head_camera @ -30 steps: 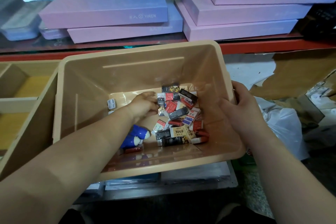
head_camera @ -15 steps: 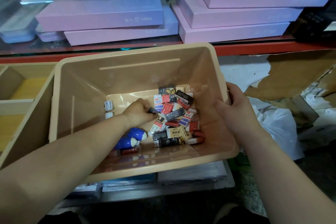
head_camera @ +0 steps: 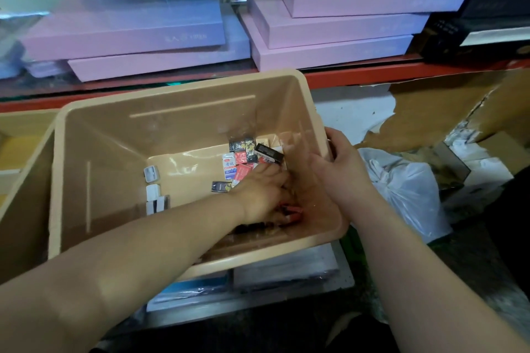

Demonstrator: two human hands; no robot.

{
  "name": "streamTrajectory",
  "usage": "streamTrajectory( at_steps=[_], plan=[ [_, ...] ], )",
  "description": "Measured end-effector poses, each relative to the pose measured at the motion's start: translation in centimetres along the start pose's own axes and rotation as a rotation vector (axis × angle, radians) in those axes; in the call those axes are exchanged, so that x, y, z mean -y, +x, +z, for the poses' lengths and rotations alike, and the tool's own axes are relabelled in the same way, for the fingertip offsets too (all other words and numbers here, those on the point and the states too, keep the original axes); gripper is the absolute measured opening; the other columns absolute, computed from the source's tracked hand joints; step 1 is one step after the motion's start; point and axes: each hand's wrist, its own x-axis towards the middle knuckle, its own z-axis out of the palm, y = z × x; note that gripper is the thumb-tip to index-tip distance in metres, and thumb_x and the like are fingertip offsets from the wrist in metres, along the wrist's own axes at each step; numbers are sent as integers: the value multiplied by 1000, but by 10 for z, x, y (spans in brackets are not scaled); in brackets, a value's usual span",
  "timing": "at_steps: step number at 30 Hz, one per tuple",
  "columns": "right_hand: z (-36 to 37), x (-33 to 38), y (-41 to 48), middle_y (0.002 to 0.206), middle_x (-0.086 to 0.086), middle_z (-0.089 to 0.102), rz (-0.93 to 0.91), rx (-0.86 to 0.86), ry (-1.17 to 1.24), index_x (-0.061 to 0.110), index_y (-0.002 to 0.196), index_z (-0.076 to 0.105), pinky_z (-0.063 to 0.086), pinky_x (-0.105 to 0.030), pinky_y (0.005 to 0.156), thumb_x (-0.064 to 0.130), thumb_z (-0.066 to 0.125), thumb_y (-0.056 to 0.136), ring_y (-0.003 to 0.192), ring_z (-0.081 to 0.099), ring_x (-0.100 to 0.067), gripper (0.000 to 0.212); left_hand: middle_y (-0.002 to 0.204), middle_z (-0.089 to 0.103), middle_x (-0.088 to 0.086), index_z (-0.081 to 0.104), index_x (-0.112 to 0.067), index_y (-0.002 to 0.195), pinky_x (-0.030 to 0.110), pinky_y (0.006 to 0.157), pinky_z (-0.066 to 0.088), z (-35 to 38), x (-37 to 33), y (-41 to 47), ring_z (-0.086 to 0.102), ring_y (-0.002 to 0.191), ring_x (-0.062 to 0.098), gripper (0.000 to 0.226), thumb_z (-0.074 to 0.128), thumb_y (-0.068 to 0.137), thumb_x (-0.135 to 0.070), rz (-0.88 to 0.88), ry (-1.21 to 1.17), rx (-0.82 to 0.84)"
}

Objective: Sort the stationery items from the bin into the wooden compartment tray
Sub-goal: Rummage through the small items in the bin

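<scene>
We log the left hand point(head_camera: 262, 190) low in the tan bin point(head_camera: 120, 137), center frame, fingers pressed down into the pile of small packets point(head_camera: 242, 162); we cannot tell whether it grips one. The right hand point(head_camera: 339, 169) clamps the bin's right rim. The wooden tray point(head_camera: 20, 152) sits at the left edge, just beside the bin.
</scene>
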Motion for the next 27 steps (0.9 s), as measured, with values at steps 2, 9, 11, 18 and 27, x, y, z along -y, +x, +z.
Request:
streamTrajectory(
  at_steps=[2,9,11,18,27],
  plan=[
    [0,-1,1,81,20,53,0,0,-3,31,102,46,41,-2,58,21,57,86,74,52,4,22,134,44,0,58,-23,123,24,96,9,2,4,2,31,125,23,46,53,84,-48,21,-4,28],
    [0,-3,1,79,17,54,-7,4,3,30,101,46,40,-1,54,15,55,86,70,52,1,23,115,63,-1,71,-23,101,26,95,16,2,13,1,52,114,28,45,79,58,-34,133,82,-19],
    [1,-4,2,80,16,55,-3,0,-1,30,101,48,41,-3,54,19,57,86,71,53,0,21,89,71,-5,75,-27,77,26,87,24,3,12,-4,66,87,26,35,75,46,-43,154,86,-66],
    [0,-3,2,80,17,54,-19,-1,-10,28,103,47,39,0,54,12,56,85,71,52,1,25,76,70,-8,73,-25,58,25,83,28,9,11,-3,67,75,23,49,38,64,-59,111,19,-172],
    [0,-2,1,79,18,53,-23,-5,-6,28,101,46,40,0,55,10,56,84,71,51,2,26,92,70,1,76,-16,73,42,107,16,10,10,-2,60,100,27,35,55,55,-37,49,-29,-147]
  ],
)
